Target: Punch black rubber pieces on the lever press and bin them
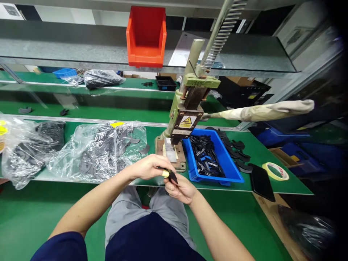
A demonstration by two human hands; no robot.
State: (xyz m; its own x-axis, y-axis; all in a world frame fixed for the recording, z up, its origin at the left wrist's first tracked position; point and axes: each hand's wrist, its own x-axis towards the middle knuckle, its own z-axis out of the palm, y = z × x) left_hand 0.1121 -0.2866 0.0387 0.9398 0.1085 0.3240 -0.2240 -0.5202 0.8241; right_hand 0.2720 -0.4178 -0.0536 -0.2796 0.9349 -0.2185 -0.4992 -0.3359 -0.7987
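"Green tabletop point(295, 181) across the middle of the frame, with a press point(178, 116) standing right of centre. How far along is the work?"

"Partway, I'd judge. A large clear bag point(100, 156) at centre left and another bag point(24, 152) at far left hold plenty of dark parts. The blue bin point(231, 163), just right of the press, holds many slim black pieces point(203, 156). Which of these are finished or left, I cannot tell."

"And the hands?"

"Left hand point(149, 166) and right hand point(182, 188) meet near the lower centre, in front of the press base. Both sets of fingers are pinching one small black piece point(173, 177). It's apart from the press, so it's being handled rather than pressed; whether it's complete doesn't show."

"Which way does it point?"

"Its visible end points to the lower right, towards the right palm. The long axis seems to slant from upper left to lower right, though the fingers hide part of it. The smallest thing is a yellow patch point(165, 174) by the left fingertips: tape or a cover, I can't tell."
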